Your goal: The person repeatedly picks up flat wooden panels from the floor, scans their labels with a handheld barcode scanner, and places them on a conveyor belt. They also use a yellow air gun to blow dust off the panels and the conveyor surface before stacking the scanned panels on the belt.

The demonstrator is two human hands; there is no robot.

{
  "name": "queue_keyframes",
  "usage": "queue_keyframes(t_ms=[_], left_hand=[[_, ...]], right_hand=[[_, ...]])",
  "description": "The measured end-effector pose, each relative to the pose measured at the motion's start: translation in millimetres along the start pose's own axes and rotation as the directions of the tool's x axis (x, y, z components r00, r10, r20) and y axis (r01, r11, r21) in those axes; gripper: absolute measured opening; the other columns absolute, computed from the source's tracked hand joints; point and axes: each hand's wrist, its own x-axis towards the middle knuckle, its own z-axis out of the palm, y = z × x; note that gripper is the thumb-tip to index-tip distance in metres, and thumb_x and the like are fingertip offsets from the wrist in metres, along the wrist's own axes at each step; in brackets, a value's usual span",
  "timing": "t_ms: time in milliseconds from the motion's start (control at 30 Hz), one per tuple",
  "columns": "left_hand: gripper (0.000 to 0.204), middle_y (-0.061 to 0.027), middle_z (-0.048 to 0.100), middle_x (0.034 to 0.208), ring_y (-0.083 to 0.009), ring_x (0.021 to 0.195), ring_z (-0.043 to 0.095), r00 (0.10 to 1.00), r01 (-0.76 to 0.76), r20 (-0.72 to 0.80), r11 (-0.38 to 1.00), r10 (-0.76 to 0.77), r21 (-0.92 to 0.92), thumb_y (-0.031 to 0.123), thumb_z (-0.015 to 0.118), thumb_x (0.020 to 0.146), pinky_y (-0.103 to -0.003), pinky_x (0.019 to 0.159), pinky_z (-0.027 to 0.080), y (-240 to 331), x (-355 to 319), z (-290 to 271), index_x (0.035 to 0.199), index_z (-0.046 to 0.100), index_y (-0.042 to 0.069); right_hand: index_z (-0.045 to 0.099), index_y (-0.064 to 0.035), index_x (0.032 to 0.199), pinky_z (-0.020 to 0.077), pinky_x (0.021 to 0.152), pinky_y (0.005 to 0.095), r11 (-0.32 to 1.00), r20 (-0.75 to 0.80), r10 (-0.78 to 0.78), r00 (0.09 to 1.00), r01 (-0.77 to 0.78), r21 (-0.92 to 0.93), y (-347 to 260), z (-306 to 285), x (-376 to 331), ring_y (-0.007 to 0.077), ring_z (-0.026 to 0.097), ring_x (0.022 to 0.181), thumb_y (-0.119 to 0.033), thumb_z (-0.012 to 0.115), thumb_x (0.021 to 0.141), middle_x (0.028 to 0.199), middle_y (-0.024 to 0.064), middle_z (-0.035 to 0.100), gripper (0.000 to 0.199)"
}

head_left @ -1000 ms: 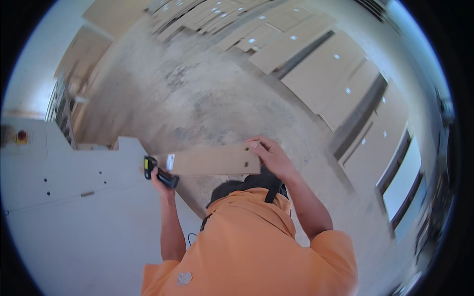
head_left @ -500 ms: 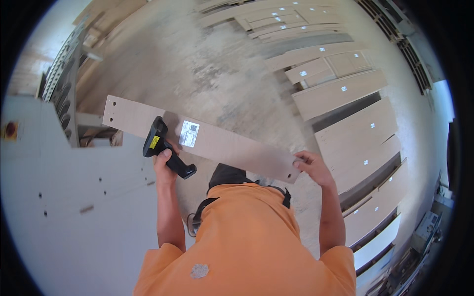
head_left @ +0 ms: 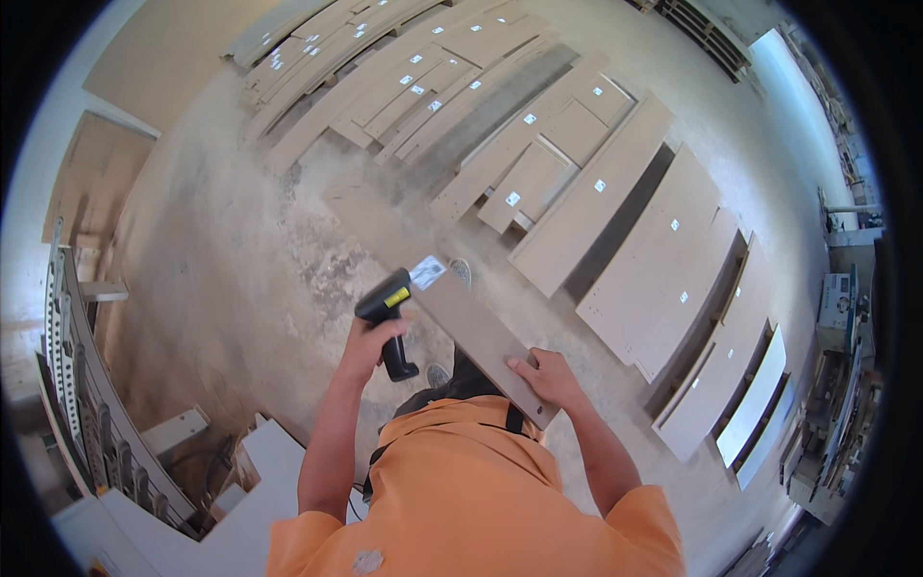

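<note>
My left hand (head_left: pixel 368 344) grips a black handheld scanner with a yellow mark (head_left: pixel 386 306), its head close to a white label (head_left: pixel 427 272) stuck on a long beige wooden board (head_left: pixel 452 308). My right hand (head_left: pixel 548 377) holds the near end of that board, which stretches away from me over the concrete floor. An orange shirt fills the lower middle of the view.
Many beige boards with small white labels (head_left: pixel 596 202) lie in rows on the concrete floor ahead and to the right. A metal rack (head_left: pixel 82 385) stands at the left, white panels (head_left: pixel 240 500) lie at lower left, and machinery (head_left: pixel 836 317) stands at the right edge.
The view has swung toward the rows of boards. The held board has turned from lying crosswise to pointing away from me, and the scanner has come up to its label.
</note>
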Motion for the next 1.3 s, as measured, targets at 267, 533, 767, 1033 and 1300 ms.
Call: queue_keyframes(t_ms=[267,533,767,1033,1300], left_hand=[[0.025,-0.0154,0.075,0.085,-0.0077,0.045,0.050,0.942,0.252,-0.244,0.966,-0.230,0.062,0.029,0.062,0.081,-0.023,0.034,0.030,96.1,165.5,-95.8,0.084,0.060,0.004],[0.026,-0.0213,0.073,0.090,-0.0196,0.070,0.068,0.781,0.393,-0.445,0.899,-0.438,-0.195,0.030,0.061,0.087,-0.030,0.055,0.053,145.5,295.6,-233.7,0.084,0.059,0.004],[0.019,-0.0148,0.070,0.080,-0.0174,0.065,0.064,0.809,0.562,-0.265,0.823,-0.524,0.086,0.018,0.061,0.082,-0.027,0.051,0.046,160.6,570.0,-335.6,0.091,0.058,0.002],[0.028,-0.0121,0.071,0.087,-0.0150,0.075,0.060,0.757,0.651,-0.244,0.731,-0.606,0.204,0.011,0.063,0.080,-0.029,0.069,0.047,165.1,814.6,-473.7,0.104,0.064,-0.004],[0.032,-0.0084,0.072,0.091,-0.0117,0.078,0.058,0.645,0.759,-0.219,0.583,-0.732,0.290,0.016,0.063,0.082,-0.027,0.070,0.047,149.5,899.5,-530.6,0.106,0.069,-0.003]], right_hand=[[0.069,0.0039,0.104,0.0534,0.084,0.0508,0.931,-0.186,0.303,0.935,-0.332,-0.152,-19.3,-65.1,293.5,0.0410,0.067,0.099,-0.066,0.054,0.089,0.098,0.0290,0.069,0.073],[0.071,0.0048,0.105,0.0524,0.086,0.0496,0.938,-0.246,0.346,0.905,-0.331,0.101,-132.1,-65.1,550.2,0.0417,0.068,0.098,-0.068,0.056,0.086,0.102,0.0282,0.070,0.077],[0.066,0.0022,0.104,0.0530,0.085,0.0504,0.781,-0.310,0.604,0.734,-0.470,0.411,-261.5,24.8,870.0,0.0417,0.068,0.098,-0.064,0.058,0.088,0.097,0.0257,0.070,0.069],[0.051,-0.0024,0.099,0.0540,0.071,0.0535,0.764,-0.482,0.645,0.593,-0.507,0.399,-303.8,159.8,1210.9,0.0449,0.068,0.082,-0.051,0.060,0.094,0.086,0.0243,0.070,0.049],[0.049,-0.0007,0.095,0.0537,0.064,0.0533,0.847,-0.563,0.531,0.633,-0.409,0.339,-307.6,207.7,1303.6,0.0451,0.067,0.074,-0.047,0.062,0.094,0.077,0.0257,0.067,0.048]])
